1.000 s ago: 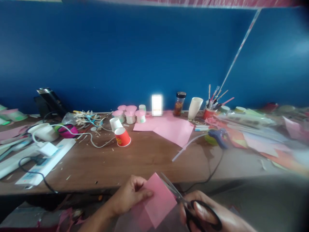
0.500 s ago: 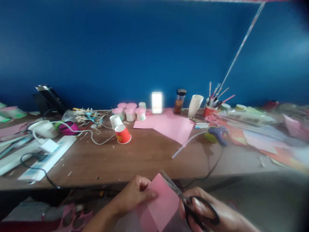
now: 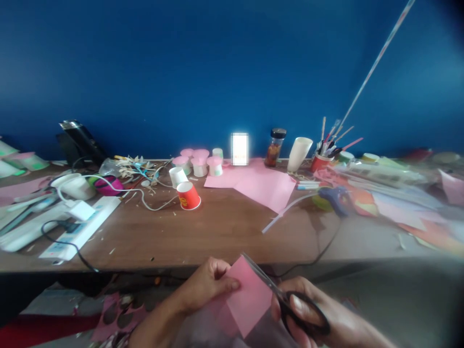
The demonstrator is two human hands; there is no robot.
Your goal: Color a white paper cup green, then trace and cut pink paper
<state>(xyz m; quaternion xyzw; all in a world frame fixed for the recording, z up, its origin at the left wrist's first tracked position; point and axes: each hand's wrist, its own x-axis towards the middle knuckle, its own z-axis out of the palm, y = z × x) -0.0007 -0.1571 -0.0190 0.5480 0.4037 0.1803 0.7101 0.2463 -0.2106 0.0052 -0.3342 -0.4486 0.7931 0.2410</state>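
Observation:
In front of the table's near edge, my left hand [image 3: 212, 285] pinches a pink paper piece [image 3: 250, 299] between thumb and fingers at its left side. My right hand [image 3: 299, 309] is closed around the black handles of a pair of scissors [image 3: 270, 282]. The scissors' blades lie along the paper's upper right edge, their tip close to its top corner, and look nearly closed. Whether the blades are biting into the paper I cannot tell.
On the brown table [image 3: 224, 232] lie a red paper cup [image 3: 188, 195], large pink sheets [image 3: 266, 183], a glue gun [image 3: 331, 198] and a power strip [image 3: 81, 229]. Several pink-topped cups [image 3: 200, 162] stand behind. Pink paper with round holes [image 3: 116, 311] lies below the edge.
The scissors' blades have come closer together along the paper's edge. The pink paper's lower part has swung a little, and the whole view has shifted slightly.

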